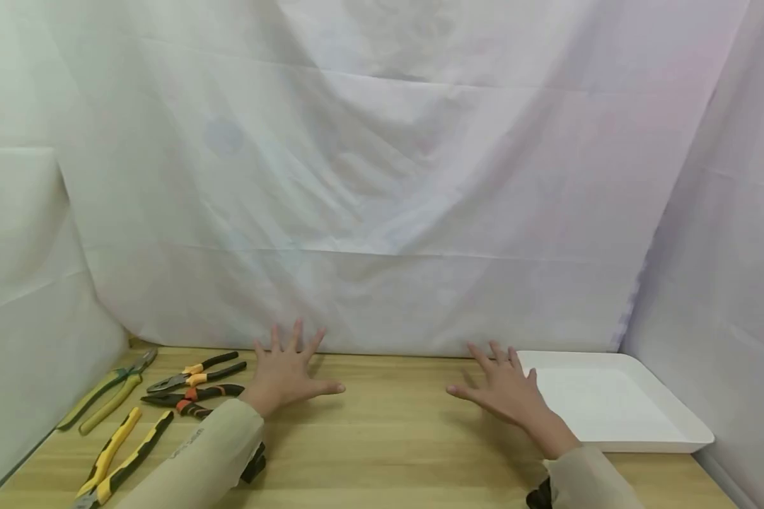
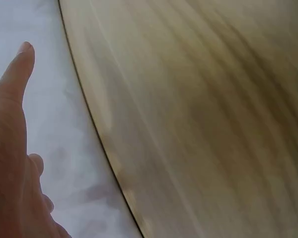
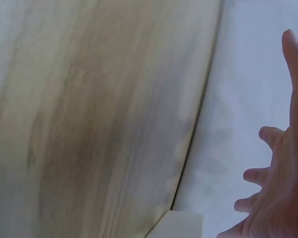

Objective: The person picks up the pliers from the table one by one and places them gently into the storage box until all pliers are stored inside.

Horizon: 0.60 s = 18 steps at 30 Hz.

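In the head view, both my hands are spread wide, fingers fanned and thumbs pointing toward each other, the left hand (image 1: 286, 378) and the right hand (image 1: 506, 389) well apart over the pale wood-grain tabletop (image 1: 388, 424). Just left of my left hand lie red-and-black-handled metal pliers (image 1: 187, 404), partly covered by my beige sleeve (image 1: 210, 452). Slightly beyond them, also left of that hand, are orange-and-black-handled metal pliers (image 1: 194, 375). Farther left rest yellow-green-handled metal pliers (image 1: 112, 408), and nearer my body, left of my left forearm, a yellow-and-black-handled pair (image 1: 110, 449) runs off the lower edge of the view. Just right of my right hand sits a shallow white rectangular tray (image 1: 611, 403), partly hidden by that hand; I can't tell whether they touch. Beyond both hands hangs a creased white cloth (image 1: 382, 177). The wrist views show each thumb stretched out straight.
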Tool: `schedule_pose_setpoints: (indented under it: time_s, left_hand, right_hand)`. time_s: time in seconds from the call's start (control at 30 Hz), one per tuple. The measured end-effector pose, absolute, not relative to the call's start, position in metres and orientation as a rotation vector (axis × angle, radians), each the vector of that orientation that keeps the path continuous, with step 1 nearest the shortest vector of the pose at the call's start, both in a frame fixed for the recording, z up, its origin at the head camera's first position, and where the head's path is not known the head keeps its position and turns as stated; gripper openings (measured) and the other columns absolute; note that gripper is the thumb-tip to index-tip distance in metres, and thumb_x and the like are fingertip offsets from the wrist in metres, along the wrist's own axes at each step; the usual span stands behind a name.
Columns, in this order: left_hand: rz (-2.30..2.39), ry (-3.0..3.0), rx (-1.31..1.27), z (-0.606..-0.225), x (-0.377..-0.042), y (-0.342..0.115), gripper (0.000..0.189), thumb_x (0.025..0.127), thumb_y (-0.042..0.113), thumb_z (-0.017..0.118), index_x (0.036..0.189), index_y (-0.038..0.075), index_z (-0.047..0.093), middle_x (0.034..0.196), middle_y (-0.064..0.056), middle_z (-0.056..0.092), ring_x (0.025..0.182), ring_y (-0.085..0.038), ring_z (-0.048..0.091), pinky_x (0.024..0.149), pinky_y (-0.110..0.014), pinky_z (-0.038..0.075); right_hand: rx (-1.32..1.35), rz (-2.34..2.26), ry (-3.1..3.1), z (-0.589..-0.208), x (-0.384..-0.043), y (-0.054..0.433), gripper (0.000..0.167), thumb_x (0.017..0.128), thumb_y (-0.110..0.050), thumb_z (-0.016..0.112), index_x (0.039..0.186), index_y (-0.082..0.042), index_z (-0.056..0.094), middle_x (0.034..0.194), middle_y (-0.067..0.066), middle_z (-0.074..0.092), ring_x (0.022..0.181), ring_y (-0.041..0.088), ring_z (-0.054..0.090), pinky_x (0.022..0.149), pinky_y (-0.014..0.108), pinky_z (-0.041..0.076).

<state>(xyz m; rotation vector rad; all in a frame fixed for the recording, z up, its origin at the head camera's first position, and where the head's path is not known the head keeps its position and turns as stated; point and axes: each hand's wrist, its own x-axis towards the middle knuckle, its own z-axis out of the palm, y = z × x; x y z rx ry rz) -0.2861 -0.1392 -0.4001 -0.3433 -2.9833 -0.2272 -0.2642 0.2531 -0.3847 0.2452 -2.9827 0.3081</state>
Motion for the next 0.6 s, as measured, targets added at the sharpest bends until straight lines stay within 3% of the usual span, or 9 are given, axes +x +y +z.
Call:
schedule_pose_setpoints:
  time_s: [0.33,0.6]
  left_hand:
    - [-0.394,-2.963,-0.359,-0.389,-0.285,-0.12,0.113,0.076,0.092,0.048,0.164,0.028,0.015,0.17,-0.02,0.001,0.149,-0.061,0.003,0.109,-0.085,0.012]
    - [-0.586,-2.942,-0.432,-0.38,-0.272,-0.091,0.111,0.082,0.087,0.048,0.164,0.022,0.013,0.171,-0.018,0.002,0.152,-0.056,0.003,0.114,-0.079,0.011]
  right_hand:
    - [0.169,0.49,-2.947,-0.377,-0.248,0.282,0.097,0.086,-0.077,0.056,0.161,-0.02,0.03,0.164,0.028,0.023,0.147,0.063,0.013,0.101,0.089,0.015]
    - [0.132,0.552,-2.821,-0.378,-0.23,0.313,0.083,0.097,-0.06,0.055,0.156,-0.005,0.035,0.156,0.038,0.03,0.141,0.065,0.024,0.104,0.081,0.026]
